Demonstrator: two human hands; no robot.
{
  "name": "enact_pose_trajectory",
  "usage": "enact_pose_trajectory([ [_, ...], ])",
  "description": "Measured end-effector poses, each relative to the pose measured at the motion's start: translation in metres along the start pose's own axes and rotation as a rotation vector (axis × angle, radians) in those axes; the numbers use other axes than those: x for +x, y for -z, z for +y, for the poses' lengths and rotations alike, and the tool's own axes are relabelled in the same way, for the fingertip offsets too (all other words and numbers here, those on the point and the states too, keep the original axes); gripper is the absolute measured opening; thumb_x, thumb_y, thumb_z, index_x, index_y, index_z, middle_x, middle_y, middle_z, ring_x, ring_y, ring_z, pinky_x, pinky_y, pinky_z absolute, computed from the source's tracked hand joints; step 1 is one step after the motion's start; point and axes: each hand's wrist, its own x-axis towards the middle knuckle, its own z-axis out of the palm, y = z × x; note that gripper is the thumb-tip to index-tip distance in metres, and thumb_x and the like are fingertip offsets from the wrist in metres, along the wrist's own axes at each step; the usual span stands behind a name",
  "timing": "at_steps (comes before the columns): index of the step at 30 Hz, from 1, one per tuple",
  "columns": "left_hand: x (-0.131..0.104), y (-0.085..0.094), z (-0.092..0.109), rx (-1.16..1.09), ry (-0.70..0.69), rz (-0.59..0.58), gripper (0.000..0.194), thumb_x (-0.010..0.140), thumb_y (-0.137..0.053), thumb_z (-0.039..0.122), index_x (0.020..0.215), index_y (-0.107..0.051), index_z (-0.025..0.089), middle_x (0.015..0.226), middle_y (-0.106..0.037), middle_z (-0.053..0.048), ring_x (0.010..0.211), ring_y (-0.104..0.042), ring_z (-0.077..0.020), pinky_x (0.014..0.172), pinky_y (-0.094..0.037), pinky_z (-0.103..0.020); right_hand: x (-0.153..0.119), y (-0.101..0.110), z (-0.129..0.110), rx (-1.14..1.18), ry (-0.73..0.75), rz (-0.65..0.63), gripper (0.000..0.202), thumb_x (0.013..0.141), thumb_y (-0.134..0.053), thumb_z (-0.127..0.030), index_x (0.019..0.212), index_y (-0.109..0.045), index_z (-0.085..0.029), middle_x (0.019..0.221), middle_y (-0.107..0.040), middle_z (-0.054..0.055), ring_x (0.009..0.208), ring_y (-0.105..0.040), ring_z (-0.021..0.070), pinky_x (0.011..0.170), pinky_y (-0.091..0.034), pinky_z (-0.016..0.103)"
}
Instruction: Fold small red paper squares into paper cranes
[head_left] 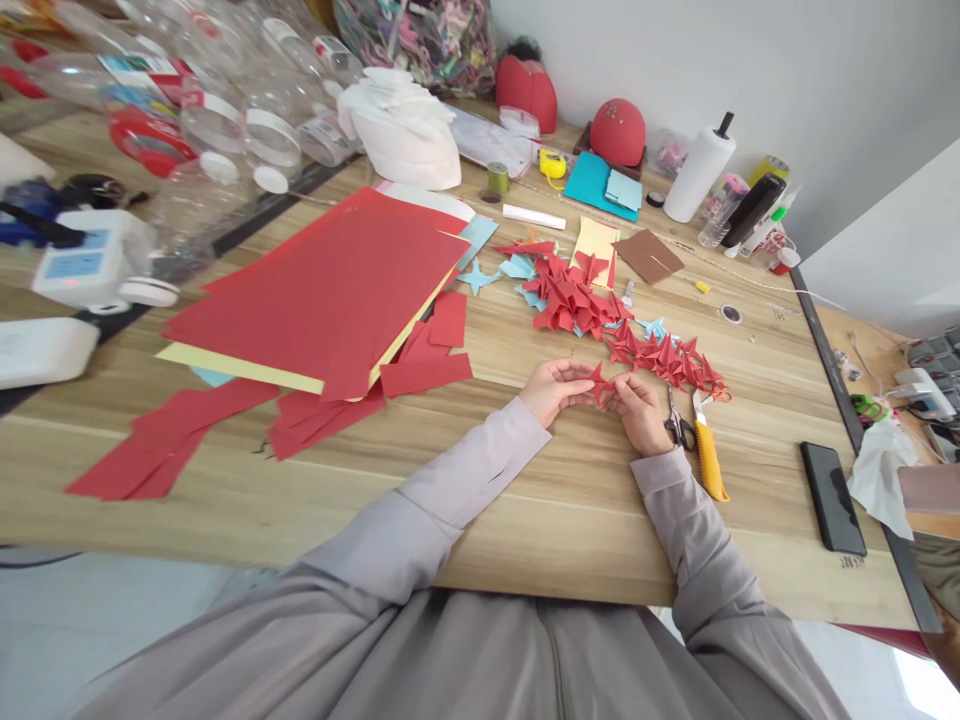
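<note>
Between my two hands a small red paper star is pinched above the wooden table. My left hand grips its left side, and my right hand grips its right side. Just beyond my hands lies a heap of red folded stars, with a second group of red stars to its right. A light blue star lies left of the heap. Black-handled scissors and a yellow cutter rest beside my right hand.
Large red sheets and red strips cover the left of the table. Plastic bottles crowd the back left. A black phone lies at the right. A white bottle stands at the back. Another person's sleeve shows at the right edge.
</note>
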Motion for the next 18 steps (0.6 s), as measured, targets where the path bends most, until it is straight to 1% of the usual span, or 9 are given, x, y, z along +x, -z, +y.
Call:
enact_pose_trajectory([
  [2,0.0005,-0.0002,-0.0022,0.045,-0.024,-0.002,0.037,0.052,-0.082,0.013,0.084,-0.064,0.011,0.072,-0.068,-0.003,0.063,-0.065,-0.0135,0.059,-0.054,-0.026,-0.0006,0.0005,-0.0001,0.004,0.005,-0.021,0.024,0.075,-0.069,-0.043,0.079,-0.060,-0.022,0.064,-0.064,-0.002,0.060,-0.061,0.0146,0.062,-0.048,0.029],
  [4,0.0011,-0.0004,-0.0056,0.114,-0.088,0.012,0.041,0.053,-0.081,0.015,0.090,-0.062,0.012,0.077,-0.067,-0.003,0.066,-0.064,-0.0130,0.063,-0.053,-0.026,-0.0012,0.0005,0.0000,-0.001,0.012,-0.031,0.023,0.072,-0.073,-0.039,0.082,-0.061,-0.022,0.065,-0.064,-0.002,0.061,-0.061,0.0143,0.062,-0.048,0.029],
  [7,0.0009,-0.0002,-0.0102,0.238,-0.237,0.069,0.046,0.056,-0.079,0.017,0.097,-0.059,0.017,0.096,-0.064,-0.004,0.078,-0.064,-0.0143,0.067,-0.053,-0.026,-0.0017,-0.0003,0.0001,-0.032,0.021,-0.019,0.026,0.068,-0.076,-0.037,0.083,-0.060,-0.023,0.070,-0.066,-0.002,0.064,-0.062,0.0143,0.063,-0.049,0.029],
  [9,-0.0004,0.0000,-0.0109,0.366,-0.339,0.100,0.038,0.059,-0.078,0.020,0.093,-0.061,0.019,0.105,-0.061,-0.005,0.087,-0.063,-0.0167,0.070,-0.052,-0.027,-0.0015,-0.0010,0.0001,-0.062,0.032,-0.012,0.027,0.068,-0.076,-0.038,0.082,-0.059,-0.023,0.071,-0.067,-0.002,0.064,-0.062,0.0143,0.063,-0.049,0.029],
  [11,-0.0026,-0.0005,-0.0096,0.507,-0.412,0.093,0.021,0.063,-0.075,0.021,0.082,-0.066,0.019,0.099,-0.062,-0.006,0.092,-0.060,-0.0183,0.077,-0.050,-0.027,-0.0010,-0.0014,0.0004,-0.093,0.049,-0.020,0.027,0.069,-0.075,-0.041,0.082,-0.059,-0.022,0.069,-0.066,-0.002,0.063,-0.061,0.0138,0.062,-0.050,0.028],
  [13,-0.0049,-0.0017,-0.0075,0.584,-0.436,0.063,0.006,0.069,-0.071,0.022,0.073,-0.068,0.019,0.089,-0.064,-0.006,0.091,-0.059,-0.0189,0.083,-0.048,-0.028,-0.0003,-0.0011,0.0010,-0.119,0.061,-0.036,0.025,0.073,-0.071,-0.043,0.082,-0.060,-0.022,0.067,-0.066,-0.002,0.061,-0.060,0.0133,0.062,-0.049,0.028],
  [14,-0.0058,-0.0024,-0.0069,0.592,-0.435,0.046,0.003,0.071,-0.069,0.022,0.071,-0.069,0.019,0.085,-0.065,-0.005,0.090,-0.059,-0.0190,0.085,-0.047,-0.029,0.0000,-0.0008,0.0015,-0.126,0.063,-0.045,0.025,0.074,-0.070,-0.043,0.083,-0.061,-0.022,0.067,-0.066,-0.002,0.060,-0.060,0.0131,0.062,-0.050,0.028],
  [16,-0.0064,-0.0033,-0.0072,0.570,-0.414,0.027,0.005,0.073,-0.067,0.023,0.072,-0.070,0.019,0.082,-0.066,-0.005,0.086,-0.060,-0.0188,0.084,-0.047,-0.029,0.0003,0.0000,0.0026,-0.125,0.061,-0.056,0.023,0.077,-0.067,-0.043,0.085,-0.062,-0.022,0.069,-0.066,-0.001,0.060,-0.060,0.0129,0.062,-0.050,0.028],
  [18,-0.0052,-0.0027,-0.0096,0.532,-0.373,0.028,0.006,0.070,-0.069,0.023,0.074,-0.070,0.018,0.083,-0.067,-0.004,0.082,-0.061,-0.0181,0.078,-0.048,-0.028,0.0001,0.0005,0.0035,-0.117,0.058,-0.062,0.022,0.078,-0.066,-0.043,0.086,-0.063,-0.022,0.068,-0.066,-0.001,0.060,-0.060,0.0128,0.062,-0.049,0.028],
])
